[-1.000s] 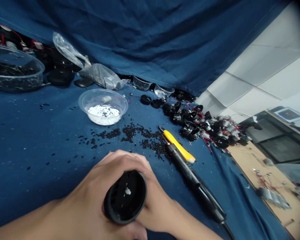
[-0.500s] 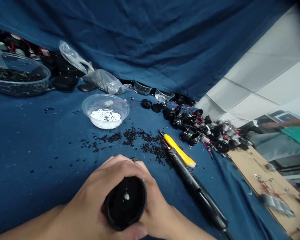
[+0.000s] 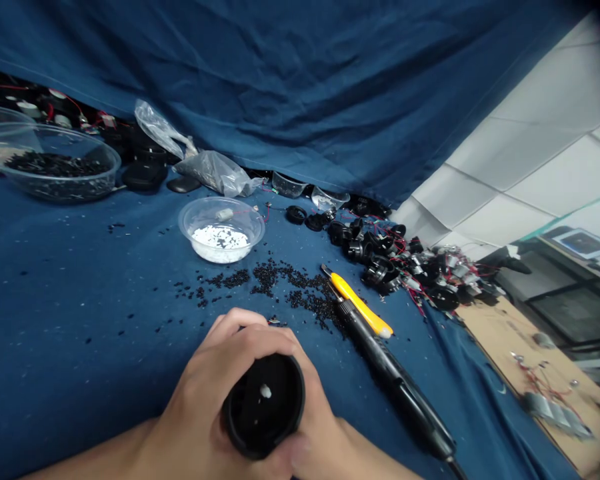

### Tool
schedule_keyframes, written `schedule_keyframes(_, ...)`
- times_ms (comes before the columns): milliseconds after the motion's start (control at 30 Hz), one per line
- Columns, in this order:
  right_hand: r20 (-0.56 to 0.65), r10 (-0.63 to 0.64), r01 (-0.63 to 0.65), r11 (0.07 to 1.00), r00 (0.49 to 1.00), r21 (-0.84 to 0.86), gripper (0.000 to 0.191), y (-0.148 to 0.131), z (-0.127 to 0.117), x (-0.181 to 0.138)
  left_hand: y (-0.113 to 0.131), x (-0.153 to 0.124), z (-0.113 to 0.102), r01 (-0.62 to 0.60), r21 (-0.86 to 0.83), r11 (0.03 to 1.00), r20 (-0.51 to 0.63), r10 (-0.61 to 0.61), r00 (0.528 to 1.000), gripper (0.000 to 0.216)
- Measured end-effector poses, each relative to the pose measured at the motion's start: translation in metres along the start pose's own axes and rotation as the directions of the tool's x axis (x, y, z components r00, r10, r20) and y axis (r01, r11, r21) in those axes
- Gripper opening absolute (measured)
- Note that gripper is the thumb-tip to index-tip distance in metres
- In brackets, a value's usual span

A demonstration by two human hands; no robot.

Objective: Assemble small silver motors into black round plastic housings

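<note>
Both my hands are wrapped round a black round plastic housing point(image 3: 275, 427), its open end turned toward me. Inside it a small white piece point(image 3: 265, 391) shows at the middle. My left hand point(image 3: 205, 393) closes over the housing from the left and top, and my right hand point(image 3: 320, 417) grips it from the right. The far side of the housing is hidden behind my fingers. Beyond my hands lie many tiny black screws point(image 3: 265, 277). To the right rest a black electric screwdriver point(image 3: 395, 380) and a yellow-handled tool point(image 3: 363, 307) with a metal tip.
A clear bowl point(image 3: 185, 227) with white material stands ahead. At the back left is a larger clear bowl point(image 3: 111, 173) of black parts, beside a plastic bag point(image 3: 215, 173). Black housings with wired motors point(image 3: 380, 267) are heaped at right, near a wooden board point(image 3: 500, 333). Blue cloth hangs behind.
The view has shifted, so the bowls sit a little further right and lower. My hands keep hold of the housing. The person's arm at the far right is no longer in view.
</note>
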State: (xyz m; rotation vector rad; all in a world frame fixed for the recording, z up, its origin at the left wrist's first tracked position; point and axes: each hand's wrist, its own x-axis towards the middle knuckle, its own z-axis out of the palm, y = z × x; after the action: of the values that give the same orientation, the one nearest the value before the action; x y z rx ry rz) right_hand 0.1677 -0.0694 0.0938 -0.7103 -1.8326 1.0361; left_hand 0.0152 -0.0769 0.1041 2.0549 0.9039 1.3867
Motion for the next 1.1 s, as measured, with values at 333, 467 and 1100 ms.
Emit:
schedule_keyframes(333, 0.011, 0.032, -0.032, 0.999, 0.999, -0.013, 0.027, 0.002, 0.000, -0.001, 0.000, 0.005, -0.001, 0.010, 0.042, 0.999, -0.017, -0.009, 1.000, 0.058)
schedule_keyframes(467, 0.096, 0.028, -0.026, 0.999, 0.995, -0.028, 0.035, -0.001, -0.004, 0.005, 0.004, 0.002, -0.003, 0.041, 0.039, 0.998, 0.001, -0.041, 0.999, 0.056)
schedule_keyframes(1100, 0.104, 0.071, -0.073, 0.997, 0.992, 0.015, 0.025, 0.001, -0.004, 0.007, 0.001, 0.001, -0.002, 0.048, 0.133, 0.990, 0.074, -0.059, 0.995, 0.057)
